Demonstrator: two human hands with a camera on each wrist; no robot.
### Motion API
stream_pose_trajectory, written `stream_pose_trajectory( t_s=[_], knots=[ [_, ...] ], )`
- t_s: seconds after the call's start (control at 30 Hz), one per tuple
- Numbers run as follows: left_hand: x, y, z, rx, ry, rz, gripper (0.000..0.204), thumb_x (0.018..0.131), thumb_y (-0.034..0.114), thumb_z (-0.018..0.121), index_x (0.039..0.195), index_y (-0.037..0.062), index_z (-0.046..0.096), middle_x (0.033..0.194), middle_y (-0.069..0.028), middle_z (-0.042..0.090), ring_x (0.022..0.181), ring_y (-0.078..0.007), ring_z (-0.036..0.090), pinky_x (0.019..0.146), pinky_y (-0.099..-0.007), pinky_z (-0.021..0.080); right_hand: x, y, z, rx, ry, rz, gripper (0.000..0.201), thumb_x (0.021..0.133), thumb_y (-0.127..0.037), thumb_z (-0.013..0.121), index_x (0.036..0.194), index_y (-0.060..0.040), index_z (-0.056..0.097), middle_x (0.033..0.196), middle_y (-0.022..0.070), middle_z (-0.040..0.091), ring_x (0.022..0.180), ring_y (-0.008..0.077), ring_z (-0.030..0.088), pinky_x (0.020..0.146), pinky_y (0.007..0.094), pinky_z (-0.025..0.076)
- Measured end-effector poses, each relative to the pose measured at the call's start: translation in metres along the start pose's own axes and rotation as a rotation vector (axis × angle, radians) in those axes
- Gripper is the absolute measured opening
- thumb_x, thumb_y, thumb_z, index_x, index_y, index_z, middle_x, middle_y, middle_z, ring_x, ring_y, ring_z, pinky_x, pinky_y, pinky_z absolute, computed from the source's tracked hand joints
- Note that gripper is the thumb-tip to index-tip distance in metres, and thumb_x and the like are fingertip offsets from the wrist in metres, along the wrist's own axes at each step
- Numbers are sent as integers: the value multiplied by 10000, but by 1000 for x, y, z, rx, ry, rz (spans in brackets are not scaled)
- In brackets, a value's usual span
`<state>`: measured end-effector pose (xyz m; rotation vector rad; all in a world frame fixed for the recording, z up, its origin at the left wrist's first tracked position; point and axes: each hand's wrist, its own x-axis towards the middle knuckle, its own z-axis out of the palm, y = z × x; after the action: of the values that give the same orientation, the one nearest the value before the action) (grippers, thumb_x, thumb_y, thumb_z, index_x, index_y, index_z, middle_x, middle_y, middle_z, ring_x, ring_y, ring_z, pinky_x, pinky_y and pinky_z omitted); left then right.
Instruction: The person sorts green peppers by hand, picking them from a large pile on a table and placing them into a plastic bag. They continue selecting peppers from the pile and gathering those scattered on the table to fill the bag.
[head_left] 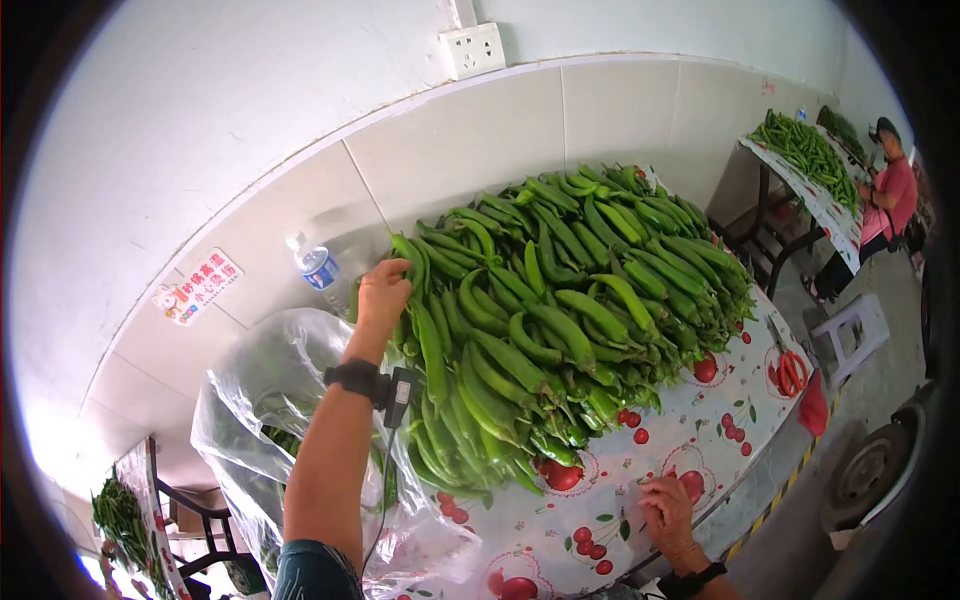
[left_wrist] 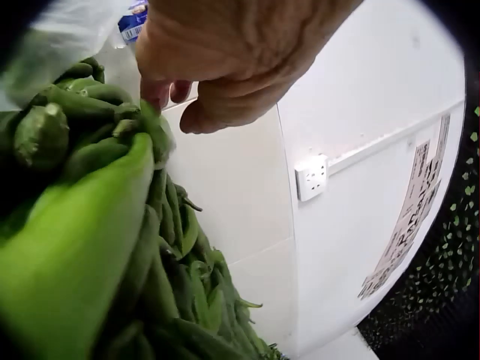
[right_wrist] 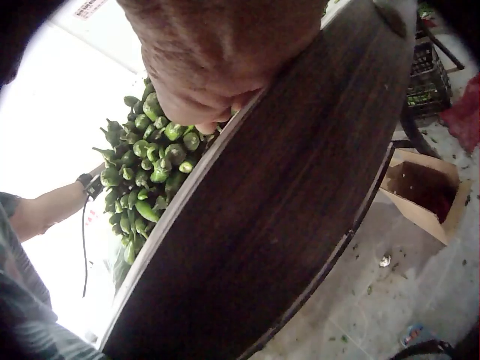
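Observation:
Long green peppers lie in a large heap on a flowered tablecloth. My left hand is at the heap's left end, beside the wall. In the left wrist view, the fingers of this left hand are bent at the end of a green pepper and pinch it; part of the grip is hidden. At the table's near edge, my right hand has loosely bent fingers and holds nothing visible. The right wrist view shows this right hand above the table edge, the heap behind it.
A clear plastic bag with greens stands left of the heap, near a bottle. Red-handled scissors lie at the table's right end. Beyond are a stool, a wheel and a person at another pepper-covered table.

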<state>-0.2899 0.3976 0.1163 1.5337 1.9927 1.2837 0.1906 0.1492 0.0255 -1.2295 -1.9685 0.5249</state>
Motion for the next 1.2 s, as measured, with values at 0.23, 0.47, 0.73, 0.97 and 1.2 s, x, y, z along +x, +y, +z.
stream_pose_trajectory(
  t_s=[0.23, 0.47, 0.73, 0.97, 1.2],
  knots=[
    [-4, 3, -9, 130, 6, 221, 343, 732, 144, 629, 1070, 97, 666, 948, -144, 683, 870, -254, 658, 800, -355, 511, 1, -1, 1, 11, 6, 9, 192, 658, 78, 614, 795, -55, 597, 966, 90, 633, 937, 310, 590, 823, 410, 485],
    [-14, 18, -10, 289, -67, 98, 310, 727, 197, 684, 1015, 90, 642, 945, -113, 683, 885, -318, 642, 784, -436, 497, 3, -1, -1, 15, 14, -25, 192, 661, 84, 607, 797, -51, 595, 966, 92, 633, 943, 313, 598, 830, 410, 485],
    [-9, 18, -12, 499, -8, 8, 234, 767, 246, 669, 918, 68, 655, 840, -122, 681, 829, -282, 656, 733, -409, 513, 2, 0, -1, 21, 20, -17, 172, 678, 73, 613, 795, -52, 595, 958, 88, 638, 935, 310, 602, 814, 408, 491],
    [-4, 49, -57, -301, 176, 13, 184, 901, 164, 577, 941, -10, 624, 753, -81, 633, 625, -126, 595, 554, -271, 503, 5, -7, -2, 38, 35, -14, 165, 684, 67, 609, 796, -53, 590, 937, 90, 632, 916, 312, 599, 808, 406, 488],
    [-23, 100, -136, -1018, 75, 29, 199, 939, 253, 601, 978, 58, 615, 838, -31, 615, 760, -133, 571, 620, -238, 467, 2, -3, 0, 10, 41, -32, 153, 699, 71, 596, 799, -43, 585, 937, 100, 621, 907, 309, 594, 800, 397, 480]
  ],
)
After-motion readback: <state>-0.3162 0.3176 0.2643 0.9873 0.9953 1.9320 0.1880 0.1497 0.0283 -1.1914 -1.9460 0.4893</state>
